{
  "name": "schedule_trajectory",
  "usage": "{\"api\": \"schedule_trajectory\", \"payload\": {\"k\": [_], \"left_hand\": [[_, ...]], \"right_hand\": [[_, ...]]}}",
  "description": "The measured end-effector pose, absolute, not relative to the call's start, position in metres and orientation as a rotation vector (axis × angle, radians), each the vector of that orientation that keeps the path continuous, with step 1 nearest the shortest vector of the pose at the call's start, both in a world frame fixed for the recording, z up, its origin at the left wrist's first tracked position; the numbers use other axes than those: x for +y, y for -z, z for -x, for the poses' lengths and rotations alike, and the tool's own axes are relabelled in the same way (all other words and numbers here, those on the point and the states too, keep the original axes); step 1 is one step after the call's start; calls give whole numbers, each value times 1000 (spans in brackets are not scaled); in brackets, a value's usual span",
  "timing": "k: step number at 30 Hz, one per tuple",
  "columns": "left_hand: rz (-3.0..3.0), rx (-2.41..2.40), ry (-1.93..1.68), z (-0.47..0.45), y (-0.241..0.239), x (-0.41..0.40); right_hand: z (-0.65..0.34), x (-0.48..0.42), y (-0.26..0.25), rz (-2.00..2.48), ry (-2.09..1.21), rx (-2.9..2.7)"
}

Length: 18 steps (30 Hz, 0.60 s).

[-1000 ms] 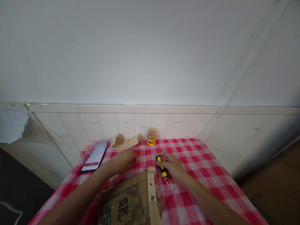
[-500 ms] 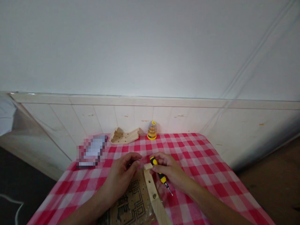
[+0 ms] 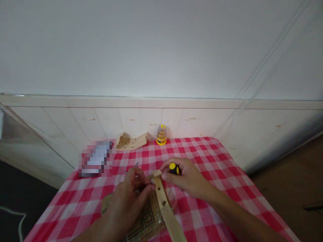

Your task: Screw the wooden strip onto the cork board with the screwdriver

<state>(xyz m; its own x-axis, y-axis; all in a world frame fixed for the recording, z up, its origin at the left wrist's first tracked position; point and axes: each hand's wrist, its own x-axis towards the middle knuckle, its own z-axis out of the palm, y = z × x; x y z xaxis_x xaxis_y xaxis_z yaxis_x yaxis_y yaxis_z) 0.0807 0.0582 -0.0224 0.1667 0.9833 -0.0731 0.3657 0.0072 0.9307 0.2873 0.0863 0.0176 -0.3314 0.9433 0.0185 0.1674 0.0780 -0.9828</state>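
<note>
Counting two bare hands, one screwdriver [image 3: 173, 167], one wooden strip [image 3: 167, 212], one printed board [image 3: 148, 220], one curved wooden piece [image 3: 131, 143], one yellow-based case [image 3: 161, 137] with a clear dome and one phone [image 3: 98, 158] blurred into blocks, all on or over one red-and-white checked tablecloth [image 3: 204, 153]. Counting also two thin dark slivers [image 3: 136, 165] just beyond the left hand [image 3: 131, 196], too small to name. Looking at the wooden strip: pale, long and narrow, pierced by two visible dark holes, ending at the far side in a small raised block, running from between the hands toward the near edge of the view. Lying along the right side of the printed board, itself brown, glossy, marked with angular black lines and partly covered by the left hand. Pinching with left thumb and forefinger, tips nearly together, on a small metallic piece [image 3: 152, 181] just beside the strip's far end. Gripping with the right hand [image 3: 189, 174] around the black-and-yellow handle, rounded yellow end facing the camera, shaft hidden; right thumb and forefinger slightly apart at the raised block. Cannot tell whether touching.
</note>
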Motion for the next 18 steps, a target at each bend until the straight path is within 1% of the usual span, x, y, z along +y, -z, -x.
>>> {"api": "schedule_trajectory", "payload": {"k": [5, 9, 12, 14, 16, 18], "left_hand": [[-1799, 1379, -847, -81, 16, 64], [-1913, 1223, -885, -82, 8, 70], [-1955, 1133, -1043, -80, 3, 76], [-1973, 1179, -1152, -77, 2, 81], [-1982, 1245, -1104, -76, 6, 87], [-1974, 1254, -941, -77, 11, 93]], "right_hand": [[-283, 77, -30, 1065, -1301, -1748], [-288, 78, -34, 1093, -1300, -1730], [-295, 83, -35, 1113, -1332, -1725], [-300, 87, -35, 1165, -1385, -1729], [-305, 90, -31, 1218, -1461, -1737], [-307, 93, -26, 1251, -1517, -1764]]}}
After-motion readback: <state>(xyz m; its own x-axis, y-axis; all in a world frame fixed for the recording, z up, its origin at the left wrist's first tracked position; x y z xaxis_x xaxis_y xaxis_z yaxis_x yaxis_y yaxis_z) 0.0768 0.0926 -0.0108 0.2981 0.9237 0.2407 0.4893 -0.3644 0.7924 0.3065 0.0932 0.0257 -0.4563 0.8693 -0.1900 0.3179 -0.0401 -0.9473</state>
